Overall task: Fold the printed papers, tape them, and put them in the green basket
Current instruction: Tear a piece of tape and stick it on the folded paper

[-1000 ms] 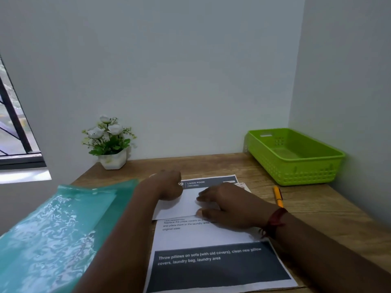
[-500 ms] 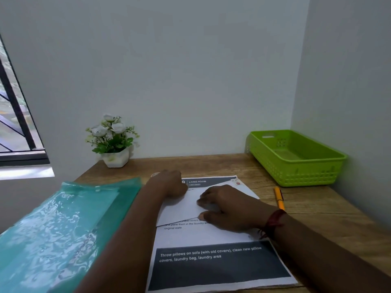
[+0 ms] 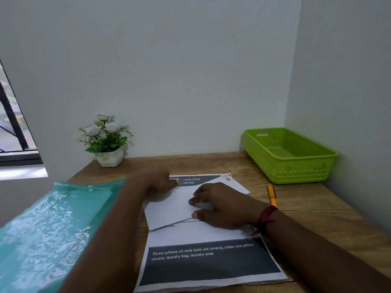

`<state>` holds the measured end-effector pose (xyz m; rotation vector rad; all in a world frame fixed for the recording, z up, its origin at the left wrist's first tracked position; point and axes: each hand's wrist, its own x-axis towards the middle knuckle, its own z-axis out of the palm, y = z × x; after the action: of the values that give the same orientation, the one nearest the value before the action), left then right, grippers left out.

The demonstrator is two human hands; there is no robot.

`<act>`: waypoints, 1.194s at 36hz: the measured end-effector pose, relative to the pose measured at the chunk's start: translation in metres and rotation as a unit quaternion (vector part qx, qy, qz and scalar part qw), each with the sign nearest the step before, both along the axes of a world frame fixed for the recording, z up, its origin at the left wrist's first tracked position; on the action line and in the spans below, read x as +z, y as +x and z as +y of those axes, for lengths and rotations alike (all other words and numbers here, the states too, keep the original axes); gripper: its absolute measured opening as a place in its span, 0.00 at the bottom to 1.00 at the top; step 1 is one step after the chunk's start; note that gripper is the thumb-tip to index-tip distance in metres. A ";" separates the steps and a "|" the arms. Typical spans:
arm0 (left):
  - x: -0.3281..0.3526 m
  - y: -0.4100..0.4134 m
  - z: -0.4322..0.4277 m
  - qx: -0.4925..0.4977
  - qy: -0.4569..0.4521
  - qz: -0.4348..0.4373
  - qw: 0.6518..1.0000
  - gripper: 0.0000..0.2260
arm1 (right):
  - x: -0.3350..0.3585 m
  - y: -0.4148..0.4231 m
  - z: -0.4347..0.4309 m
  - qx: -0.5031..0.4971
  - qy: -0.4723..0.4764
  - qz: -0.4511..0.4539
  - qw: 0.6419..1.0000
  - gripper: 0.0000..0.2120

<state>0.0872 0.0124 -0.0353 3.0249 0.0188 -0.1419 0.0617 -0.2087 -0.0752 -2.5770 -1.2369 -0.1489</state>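
A folded white paper (image 3: 169, 210) lies skewed on top of a flat printed sheet (image 3: 207, 261) that has dark bands and white text. My left hand (image 3: 156, 182) sits at the folded paper's far left corner with its fingers curled onto that corner. On the paper's right half my right hand (image 3: 222, 206) lies flat, fingers spread and pressing down. The green basket (image 3: 292, 166) stands at the back right of the wooden table, against the wall corner, and looks empty. No tape is in view.
An orange pen (image 3: 271, 195) lies between the papers and the basket. A teal plastic folder (image 3: 53, 229) covers the table's left side under my left forearm. A small white pot of flowers (image 3: 108, 142) stands at the back left. Walls close off the back and right.
The folded paper has turned under my hands, its near left corner swinging toward me, so it now lies skewed across the printed sheet. Both hands stayed on it.
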 end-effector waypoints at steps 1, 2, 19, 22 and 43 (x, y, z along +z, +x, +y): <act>0.000 -0.001 0.001 0.001 0.000 0.009 1.000 0.18 | 0.000 0.000 0.000 0.000 0.002 0.001 1.000 0.20; 0.000 -0.001 0.001 0.002 -0.005 0.016 1.000 0.18 | -0.001 0.001 0.000 -0.001 0.004 0.003 1.000 0.21; 0.004 -0.011 0.006 0.009 -0.114 0.043 0.992 0.18 | -0.001 0.004 -0.001 -0.001 0.018 -0.004 1.000 0.22; 0.002 -0.013 0.005 0.014 -0.115 0.034 0.993 0.18 | -0.001 0.004 -0.002 0.005 0.017 -0.006 1.000 0.21; -0.003 -0.002 -0.054 0.135 -0.496 -0.272 0.813 0.26 | 0.018 0.006 -0.006 -0.249 0.393 0.224 0.856 0.20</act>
<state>0.0856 -0.0419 -0.0378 1.8822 0.2403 0.5626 0.0674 -0.2144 -0.0573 -1.9554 -0.2197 -0.1128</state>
